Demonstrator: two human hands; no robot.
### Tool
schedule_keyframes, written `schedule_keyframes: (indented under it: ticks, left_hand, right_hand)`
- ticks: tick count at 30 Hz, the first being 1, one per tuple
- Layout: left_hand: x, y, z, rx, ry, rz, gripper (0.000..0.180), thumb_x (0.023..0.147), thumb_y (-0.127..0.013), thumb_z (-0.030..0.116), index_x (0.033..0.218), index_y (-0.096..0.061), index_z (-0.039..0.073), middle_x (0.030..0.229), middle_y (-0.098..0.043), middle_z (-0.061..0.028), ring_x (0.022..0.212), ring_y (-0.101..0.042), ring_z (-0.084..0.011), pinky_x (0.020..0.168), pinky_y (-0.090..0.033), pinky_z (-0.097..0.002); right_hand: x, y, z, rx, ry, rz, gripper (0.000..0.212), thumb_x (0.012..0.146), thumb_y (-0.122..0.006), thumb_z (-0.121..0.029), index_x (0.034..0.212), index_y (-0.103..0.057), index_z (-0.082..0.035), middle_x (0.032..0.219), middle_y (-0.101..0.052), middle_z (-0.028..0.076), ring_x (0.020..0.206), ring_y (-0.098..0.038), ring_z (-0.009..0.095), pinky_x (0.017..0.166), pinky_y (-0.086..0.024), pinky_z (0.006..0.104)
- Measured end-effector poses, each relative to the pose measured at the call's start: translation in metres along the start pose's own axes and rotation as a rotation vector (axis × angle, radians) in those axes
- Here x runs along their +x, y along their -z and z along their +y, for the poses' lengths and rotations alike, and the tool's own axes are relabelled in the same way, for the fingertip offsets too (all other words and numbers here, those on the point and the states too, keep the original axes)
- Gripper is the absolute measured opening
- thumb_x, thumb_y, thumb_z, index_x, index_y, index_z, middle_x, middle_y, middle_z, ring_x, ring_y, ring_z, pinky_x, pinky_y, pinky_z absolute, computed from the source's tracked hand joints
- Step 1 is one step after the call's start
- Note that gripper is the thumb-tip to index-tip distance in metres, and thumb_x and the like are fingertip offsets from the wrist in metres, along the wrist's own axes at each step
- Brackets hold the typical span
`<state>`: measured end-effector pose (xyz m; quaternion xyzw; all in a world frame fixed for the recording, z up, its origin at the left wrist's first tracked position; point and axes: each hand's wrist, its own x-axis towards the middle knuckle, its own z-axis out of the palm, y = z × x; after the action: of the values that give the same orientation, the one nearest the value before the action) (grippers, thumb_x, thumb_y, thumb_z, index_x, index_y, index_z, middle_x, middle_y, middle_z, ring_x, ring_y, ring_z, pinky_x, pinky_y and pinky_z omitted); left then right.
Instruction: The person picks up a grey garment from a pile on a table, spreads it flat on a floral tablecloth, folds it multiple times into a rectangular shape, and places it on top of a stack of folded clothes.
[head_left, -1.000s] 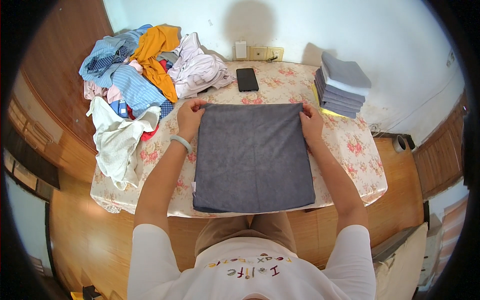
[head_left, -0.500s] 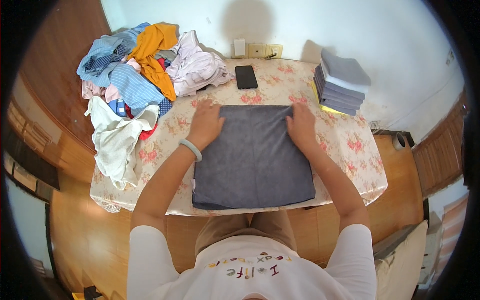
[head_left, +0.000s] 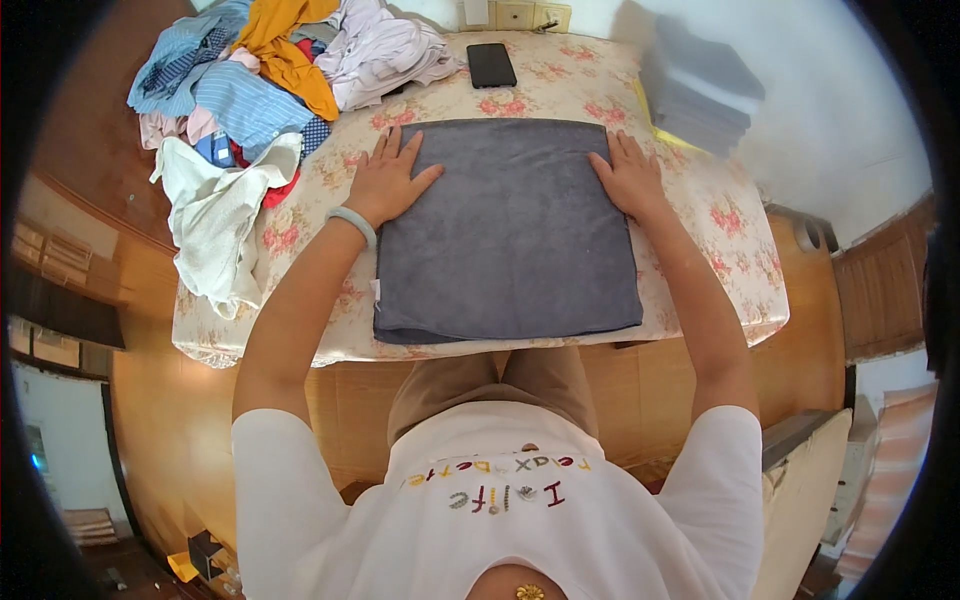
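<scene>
Folded dark-grey square cloth (head_left: 508,235): matte, soft-napped, nearly flat, faintly creased, small white fabric tag (head_left: 377,289) at its left edge; lying on the cream floral tablecloth (head_left: 745,270).
Left hand (head_left: 390,185): fingers splayed wide, touching the cloth's upper left edge.
Right hand (head_left: 631,180): thumb spread from fingers, touching its upper right edge.

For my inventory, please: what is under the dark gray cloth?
The floral tablecloth shows beyond the left and right edges of the dark gray cloth; what lies beneath is covered.
</scene>
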<state>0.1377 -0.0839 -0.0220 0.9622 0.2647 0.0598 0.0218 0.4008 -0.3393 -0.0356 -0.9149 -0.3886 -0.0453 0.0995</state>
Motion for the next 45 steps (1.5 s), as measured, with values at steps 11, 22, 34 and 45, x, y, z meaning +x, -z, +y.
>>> schedule_keyframes:
  ticks: [11, 22, 34, 45]
  left_hand:
    - [-0.103, 0.009, 0.065, 0.020, -0.272, -0.018, 0.069, 0.095, -0.046, 0.051, 0.150, -0.031, 0.013, 0.157, -0.021, -0.0201, 0.145, -0.019, -0.0397, 0.114, -0.019, -0.0550]
    - [-0.200, 0.042, 0.041, -0.073, -0.315, -0.059, 0.066, 0.087, -0.060, 0.041, 0.144, -0.042, 0.012, 0.154, -0.028, -0.0159, 0.143, -0.023, -0.0364, 0.115, -0.017, -0.0550]
    - [-0.227, 0.017, 0.032, -0.381, -0.438, 0.388, 0.029, 0.066, -0.079, 0.005, 0.092, -0.068, 0.008, 0.090, -0.060, -0.0075, 0.086, -0.058, -0.0286, 0.076, -0.049, -0.0398]
    - [-0.229, 0.025, 0.021, -0.375, -0.332, 0.408, 0.017, 0.073, -0.070, -0.001, 0.088, -0.067, 0.005, 0.095, -0.062, -0.0076, 0.088, -0.061, -0.0279, 0.076, -0.051, -0.0383]
  right_hand:
    - [-0.122, 0.017, -0.063, 0.038, 0.469, 0.037, 0.064, 0.093, -0.051, -0.047, 0.145, -0.039, -0.011, 0.154, -0.030, 0.015, 0.144, -0.026, 0.029, 0.116, -0.018, 0.0514]
    - [-0.165, 0.051, 0.002, 0.021, 0.267, -0.076, 0.066, 0.094, -0.053, -0.042, 0.149, -0.033, -0.011, 0.156, -0.025, 0.015, 0.145, -0.022, 0.030, 0.117, -0.012, 0.0511]
    - [-0.206, 0.064, 0.009, 0.271, 0.694, -0.069, 0.063, 0.078, -0.075, -0.029, 0.133, -0.052, -0.010, 0.136, -0.049, 0.014, 0.123, -0.047, 0.031, 0.105, -0.037, 0.0449]
    - [-0.210, 0.066, 0.016, 0.457, 0.578, 0.015, 0.032, 0.072, -0.077, -0.013, 0.102, -0.066, -0.009, 0.105, -0.062, 0.007, 0.099, -0.057, 0.029, 0.087, -0.046, 0.0397]
